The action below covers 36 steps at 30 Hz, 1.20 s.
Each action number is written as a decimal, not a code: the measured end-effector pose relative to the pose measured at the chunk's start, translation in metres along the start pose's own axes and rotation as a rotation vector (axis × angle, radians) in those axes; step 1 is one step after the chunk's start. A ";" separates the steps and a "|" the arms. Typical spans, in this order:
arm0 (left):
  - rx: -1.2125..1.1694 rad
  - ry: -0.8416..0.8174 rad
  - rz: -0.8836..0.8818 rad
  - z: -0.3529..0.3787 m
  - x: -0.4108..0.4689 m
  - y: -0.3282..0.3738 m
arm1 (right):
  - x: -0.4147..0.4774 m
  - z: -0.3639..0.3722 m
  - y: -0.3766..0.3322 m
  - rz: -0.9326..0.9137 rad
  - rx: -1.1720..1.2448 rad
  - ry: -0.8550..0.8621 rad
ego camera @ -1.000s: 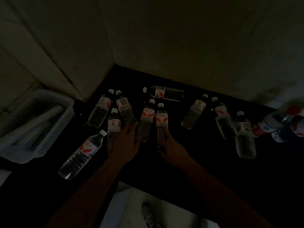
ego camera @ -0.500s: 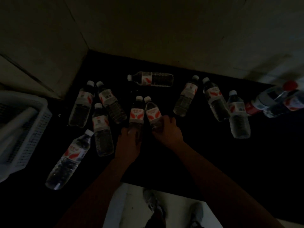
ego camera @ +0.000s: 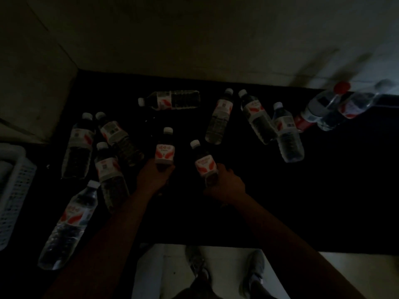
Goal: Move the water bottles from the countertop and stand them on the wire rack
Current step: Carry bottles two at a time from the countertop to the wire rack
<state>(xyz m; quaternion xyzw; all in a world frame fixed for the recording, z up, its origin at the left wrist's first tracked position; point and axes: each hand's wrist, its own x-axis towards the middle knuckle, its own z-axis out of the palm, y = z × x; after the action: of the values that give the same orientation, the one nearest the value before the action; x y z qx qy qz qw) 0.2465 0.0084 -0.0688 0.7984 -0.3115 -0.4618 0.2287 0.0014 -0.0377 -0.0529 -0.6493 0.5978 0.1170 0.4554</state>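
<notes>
The scene is dim. Several clear water bottles with red-and-white labels lie on a black countertop [ego camera: 280, 201]. My left hand [ego camera: 152, 179] grips the lower body of one bottle [ego camera: 164, 151], its white cap pointing away from me. My right hand [ego camera: 224, 183] grips a second bottle [ego camera: 204, 162], tilted a little left. Both bottles look raised off the counter. Other bottles lie at the left [ego camera: 76, 147], in the back middle [ego camera: 170, 100] and at the right [ego camera: 288, 134]. No wire rack is in view.
A white slatted plastic basket [ego camera: 15, 190] sits at the left edge. A red-capped bottle [ego camera: 323, 106] lies with another bottle at the far right by the wall. Pale walls close the counter's back and left. Below the front edge are the floor and my shoes [ego camera: 252, 275].
Both hands have closed round two middle bottles and drawn them apart, the right one moving right. The camera has shifted, so the basket sits further left in view.
</notes>
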 end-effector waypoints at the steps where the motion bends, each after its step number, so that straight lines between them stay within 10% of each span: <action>1: 0.018 -0.010 0.017 0.003 -0.005 -0.001 | -0.002 0.001 0.005 0.018 -0.007 -0.007; 16: -0.058 0.020 0.423 0.126 -0.146 0.149 | -0.143 -0.116 0.139 -0.053 0.839 0.518; 26: -0.408 -0.118 0.711 0.324 -0.322 0.307 | -0.337 -0.248 0.336 -0.222 0.872 1.080; 36: -0.263 -0.292 1.079 0.532 -0.450 0.407 | -0.457 -0.316 0.542 -0.137 0.840 1.442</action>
<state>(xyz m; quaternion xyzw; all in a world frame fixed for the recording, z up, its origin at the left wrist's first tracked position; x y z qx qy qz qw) -0.5092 0.0001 0.2151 0.4192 -0.6432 -0.4199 0.4840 -0.7188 0.1074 0.1973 -0.3762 0.6956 -0.5874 0.1718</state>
